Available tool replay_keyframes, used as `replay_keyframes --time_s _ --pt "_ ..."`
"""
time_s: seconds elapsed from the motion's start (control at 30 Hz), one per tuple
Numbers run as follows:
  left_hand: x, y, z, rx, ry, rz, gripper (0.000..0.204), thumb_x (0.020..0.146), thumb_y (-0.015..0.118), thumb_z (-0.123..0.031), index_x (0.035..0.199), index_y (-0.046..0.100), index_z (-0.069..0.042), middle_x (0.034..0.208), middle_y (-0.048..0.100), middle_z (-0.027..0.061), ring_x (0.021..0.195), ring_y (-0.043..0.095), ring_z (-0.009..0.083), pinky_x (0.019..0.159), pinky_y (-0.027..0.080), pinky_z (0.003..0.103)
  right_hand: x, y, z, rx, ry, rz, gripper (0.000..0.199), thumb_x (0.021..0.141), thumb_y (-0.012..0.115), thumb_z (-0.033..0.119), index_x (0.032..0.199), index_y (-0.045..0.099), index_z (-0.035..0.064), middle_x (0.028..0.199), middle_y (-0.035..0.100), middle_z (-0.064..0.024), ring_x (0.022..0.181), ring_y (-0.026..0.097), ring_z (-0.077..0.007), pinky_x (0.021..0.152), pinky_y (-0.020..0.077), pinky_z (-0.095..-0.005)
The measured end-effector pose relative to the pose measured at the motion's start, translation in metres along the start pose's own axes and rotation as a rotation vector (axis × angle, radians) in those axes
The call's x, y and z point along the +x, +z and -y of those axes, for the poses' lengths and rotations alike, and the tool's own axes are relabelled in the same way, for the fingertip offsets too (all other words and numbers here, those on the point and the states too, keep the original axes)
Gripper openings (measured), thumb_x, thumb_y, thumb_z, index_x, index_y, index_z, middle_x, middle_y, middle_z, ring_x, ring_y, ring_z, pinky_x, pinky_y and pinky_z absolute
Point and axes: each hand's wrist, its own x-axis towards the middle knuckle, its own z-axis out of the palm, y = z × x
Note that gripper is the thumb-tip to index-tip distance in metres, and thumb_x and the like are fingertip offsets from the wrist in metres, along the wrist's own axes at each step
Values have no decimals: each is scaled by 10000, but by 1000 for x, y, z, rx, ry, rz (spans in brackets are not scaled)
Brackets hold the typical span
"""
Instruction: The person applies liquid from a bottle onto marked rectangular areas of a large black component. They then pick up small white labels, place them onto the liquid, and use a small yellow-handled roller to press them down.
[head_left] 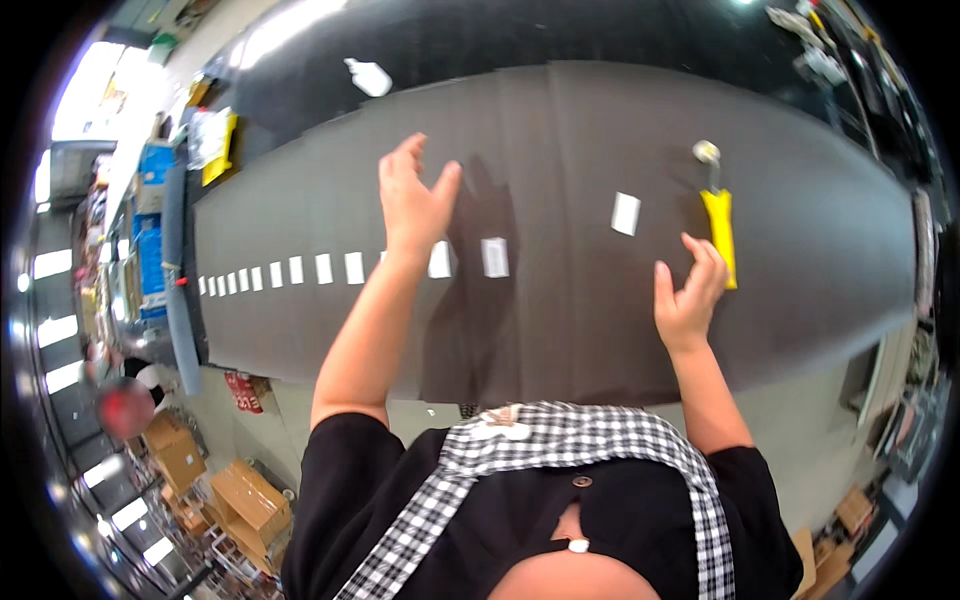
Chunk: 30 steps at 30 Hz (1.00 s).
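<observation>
My left hand point(412, 200) hovers over the dark grey sheets point(590, 320), its thumb and fingers apart and nothing in them. Over the right part of the sheets is my right hand point(692, 297), thumb apart from loosely bent fingers, also holding nothing. Just beyond it lies a yellow strip-like handle point(722, 225) with a thin metal stem and a small pale round end point(706, 152). A white rectangular label point(625, 214) lies tilted between the hands. Another white label point(495, 257) belongs to a row of several running left, partly hidden by my left forearm.
A white bottle point(370, 77) lies on the black tabletop point(450, 45) beyond the sheets. Yellow and clear packaging point(212, 145) sits at the far left, near a long grey-blue roll point(180, 270). Cardboard boxes point(250, 505) stand on the floor at lower left.
</observation>
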Motion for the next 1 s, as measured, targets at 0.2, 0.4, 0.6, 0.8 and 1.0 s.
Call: replay_keyframes --time_s 0.2,0.4,0.6,0.8,1.0 --pt "158 -23 136 377 -162 -186 800 736 870 -424 1334 571 16 1291 631 208 1195 613 314 1007 487 410 -21 25 18 -24 52 13 455 881 701 150 1287 550 10 1259 539 -158 1175 468 -363 1045 346 -477" --pt "221 4 199 376 -263 66 487 776 834 -415 1131 738 -96 1074 756 110 1024 716 270 911 537 396 -19 29 31 -93 13 36 427 879 700 138 1271 572 27 1211 562 -157 1141 487 -353 1019 365 -461" --pt "167 -34 104 -10 -128 -23 314 817 845 -322 918 739 -45 767 693 -37 694 598 58 680 478 237 -27 25 58 96 57 -19 332 853 729 94 1166 631 48 1127 607 -129 1084 541 -297 968 427 -403" --pt "-27 -43 -46 -761 -286 352 382 812 846 -44 1146 666 -3 1041 721 71 943 693 152 830 565 282 -25 44 124 1893 848 555 808 896 798 354 1523 351 112 1407 521 -93 1281 533 -232 1059 455 -338" --pt "-136 -8 -77 -818 -450 434 364 825 857 -81 1132 683 10 1128 656 67 1065 646 152 925 536 294 -41 51 127 2197 1213 622 699 871 796 452 1419 496 140 1350 592 -17 1269 552 -164 1107 444 -346"
